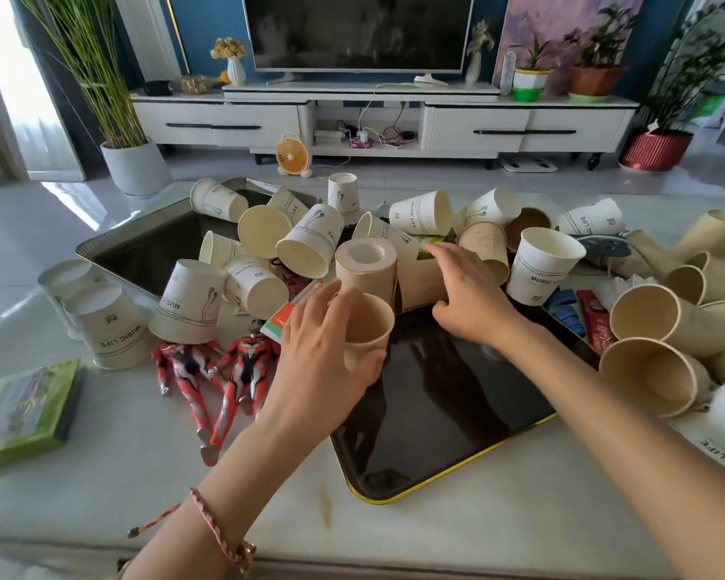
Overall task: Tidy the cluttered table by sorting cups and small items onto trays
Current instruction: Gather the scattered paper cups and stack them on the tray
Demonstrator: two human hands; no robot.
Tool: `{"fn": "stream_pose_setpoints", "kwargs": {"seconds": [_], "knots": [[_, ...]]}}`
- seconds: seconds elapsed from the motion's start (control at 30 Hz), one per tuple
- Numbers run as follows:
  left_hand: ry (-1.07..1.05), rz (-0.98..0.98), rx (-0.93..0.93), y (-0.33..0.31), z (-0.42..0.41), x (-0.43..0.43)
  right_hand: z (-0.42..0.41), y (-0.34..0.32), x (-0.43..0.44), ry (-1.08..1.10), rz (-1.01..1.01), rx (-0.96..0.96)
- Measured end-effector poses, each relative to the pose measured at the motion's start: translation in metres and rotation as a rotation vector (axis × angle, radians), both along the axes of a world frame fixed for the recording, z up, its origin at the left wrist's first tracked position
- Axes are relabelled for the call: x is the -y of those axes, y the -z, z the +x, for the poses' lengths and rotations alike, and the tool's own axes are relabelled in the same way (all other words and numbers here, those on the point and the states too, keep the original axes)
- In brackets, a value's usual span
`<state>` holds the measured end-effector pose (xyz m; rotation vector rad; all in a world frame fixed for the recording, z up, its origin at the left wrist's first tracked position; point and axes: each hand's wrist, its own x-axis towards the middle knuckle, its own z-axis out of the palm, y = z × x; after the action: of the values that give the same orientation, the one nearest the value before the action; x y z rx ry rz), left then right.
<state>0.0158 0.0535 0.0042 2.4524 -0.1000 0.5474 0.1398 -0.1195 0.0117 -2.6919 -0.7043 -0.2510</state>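
The sorting has hardly begun, as far as I can judge. My left hand (319, 349) is curled round a brown cup (369, 328), thumb on the near side and fingers behind. I hold it upright, mouth up, just over the left edge of the black tray (457, 468). My right hand (469, 295) reaches further back with its fingers spread and fairly straight, laid on top of a second brown cup (419, 282). I cannot tell whether that one stands on the tray or just past its far edge. An upside-down brown cup (365, 265) stands right beside it. Almost everything else is unsorted: white printed cups (540, 265) lie tumbled across the middle of the table (143, 454) and spill onto the far tray (151, 244). More brown cups (662, 311) are heaped on their sides to my right, and two red toy figures (243, 370) lie flat near my left wrist. The cup in my grip is plain tan paper with a rolled rim, looks undented, and I see nothing inside it.
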Motion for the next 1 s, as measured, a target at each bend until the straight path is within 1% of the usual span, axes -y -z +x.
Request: {"fn": "stream_pose_setpoints", "kwargs": {"seconds": [0.13,0.2,0.3,0.47,0.57,0.6,0.63,0.67,0.7,0.77,0.8,0.83,0.9,0.93,1.0], "knots": [[-0.008,-0.035,-0.040,0.004,-0.002,-0.006,0.022,0.004,-0.006,0.011,-0.314,-0.068],[-0.007,-0.066,-0.057,0.004,-0.001,-0.007,0.027,0.005,-0.005,0.052,-0.391,-0.006],[-0.016,-0.098,-0.071,0.005,0.002,-0.007,0.027,-0.002,-0.003,0.075,-0.451,0.156],[0.000,-0.125,-0.080,0.008,0.003,-0.004,0.012,-0.014,0.004,0.071,-0.471,0.300],[-0.003,-0.164,-0.084,0.008,0.005,-0.002,0.000,-0.024,0.017,0.146,-0.475,0.359],[-0.007,-0.177,-0.081,0.008,0.006,-0.002,-0.006,-0.028,0.022,0.174,-0.434,0.354],[-0.014,-0.187,-0.076,0.008,0.006,-0.002,-0.011,-0.032,0.025,0.193,-0.343,0.334],[-0.019,-0.192,-0.069,0.008,0.006,-0.003,-0.018,-0.036,0.025,0.198,-0.191,0.291],[-0.026,-0.195,-0.068,0.008,0.006,-0.005,-0.026,-0.039,0.023,0.184,0.023,0.215],[-0.033,-0.199,-0.073,0.006,0.005,-0.008,-0.043,-0.044,0.014,0.090,0.484,-0.041],[-0.035,-0.208,-0.079,0.006,0.005,-0.010,-0.050,-0.044,0.007,0.018,0.665,-0.182],[-0.032,-0.223,-0.088,0.005,0.005,-0.010,-0.057,-0.043,0.000,-0.053,0.791,-0.291],[-0.027,-0.252,-0.110,0.005,0.004,-0.012,-0.065,-0.038,-0.015,-0.165,0.913,-0.416],[-0.024,-0.258,-0.118,0.006,0.005,-0.013,-0.067,-0.036,-0.022,-0.203,0.938,-0.439],[-0.021,-0.261,-0.105,0.007,0.004,-0.013,-0.067,-0.031,-0.035,-0.247,0.930,-0.426]]}}
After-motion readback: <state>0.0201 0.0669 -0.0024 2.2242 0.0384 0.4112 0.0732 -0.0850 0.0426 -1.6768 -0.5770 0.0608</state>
